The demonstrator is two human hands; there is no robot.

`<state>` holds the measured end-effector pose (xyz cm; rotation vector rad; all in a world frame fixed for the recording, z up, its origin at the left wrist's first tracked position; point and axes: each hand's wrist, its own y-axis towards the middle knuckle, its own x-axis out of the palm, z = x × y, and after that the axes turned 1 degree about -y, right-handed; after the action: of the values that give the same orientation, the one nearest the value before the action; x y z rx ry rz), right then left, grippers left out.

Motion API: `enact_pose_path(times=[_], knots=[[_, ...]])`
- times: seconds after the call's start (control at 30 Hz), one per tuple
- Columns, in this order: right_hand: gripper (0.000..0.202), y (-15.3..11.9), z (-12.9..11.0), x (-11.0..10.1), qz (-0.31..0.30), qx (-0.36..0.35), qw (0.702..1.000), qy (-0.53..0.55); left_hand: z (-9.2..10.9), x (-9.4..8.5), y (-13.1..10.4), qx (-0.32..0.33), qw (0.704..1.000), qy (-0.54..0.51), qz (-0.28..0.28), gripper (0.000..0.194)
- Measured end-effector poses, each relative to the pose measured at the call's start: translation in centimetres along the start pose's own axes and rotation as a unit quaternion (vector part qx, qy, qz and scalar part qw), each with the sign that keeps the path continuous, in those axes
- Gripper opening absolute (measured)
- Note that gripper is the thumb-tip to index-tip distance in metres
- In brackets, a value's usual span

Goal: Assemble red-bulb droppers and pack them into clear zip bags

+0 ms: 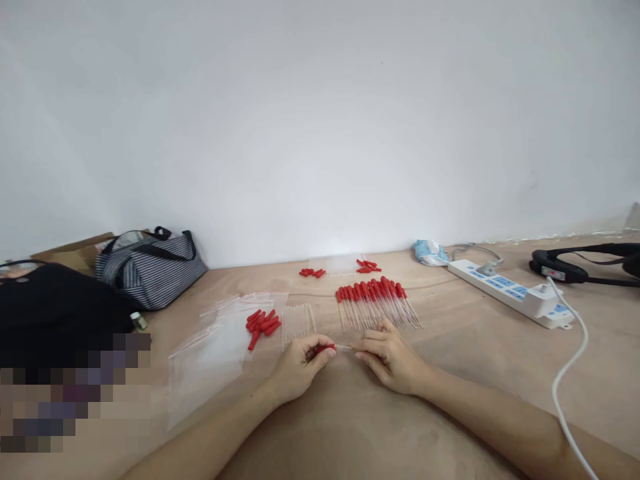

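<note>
The left hand (300,367) pinches a red cap (327,347) between thumb and fingers, and the right hand (393,358) grips a thin pale stick (344,347) whose end meets that cap, both low over the wooden table (305,440). Just beyond the right hand lies a row of red-tipped sticks (371,291), while loose red caps (262,323) sit by clear plastic bags (215,353), beside a row of bare sticks (297,319)

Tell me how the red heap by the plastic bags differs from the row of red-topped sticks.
The red heap shows only short red pieces, while the row of red-topped sticks also has thin, pale shafts. The heap is jumbled; the row lies roughly side by side, red ends at the far side. The heap is smaller than the row. Both share a similar bright red.
</note>
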<state>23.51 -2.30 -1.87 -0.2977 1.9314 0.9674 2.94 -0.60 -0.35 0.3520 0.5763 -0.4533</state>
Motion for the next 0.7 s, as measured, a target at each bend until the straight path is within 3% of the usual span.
enact_pose_path(times=[0.2,0.37,0.7], knots=[[0.022,0.0,0.2,-0.4,-0.021,-0.057,0.994,-0.093,1.2,-0.2,-0.4,0.026,0.993,0.112,0.001,0.014],[0.022,-0.1,0.2,-0.4,-0.013,-0.086,0.987,-0.136,1.3,0.0,-0.7,0.077,0.986,0.147,-0.014,0.015],[0.021,-0.2,-1.2,0.2,0.005,-0.044,0.998,-0.038,1.0,0.2,-1.0,0.158,0.970,0.179,-0.033,0.017]])
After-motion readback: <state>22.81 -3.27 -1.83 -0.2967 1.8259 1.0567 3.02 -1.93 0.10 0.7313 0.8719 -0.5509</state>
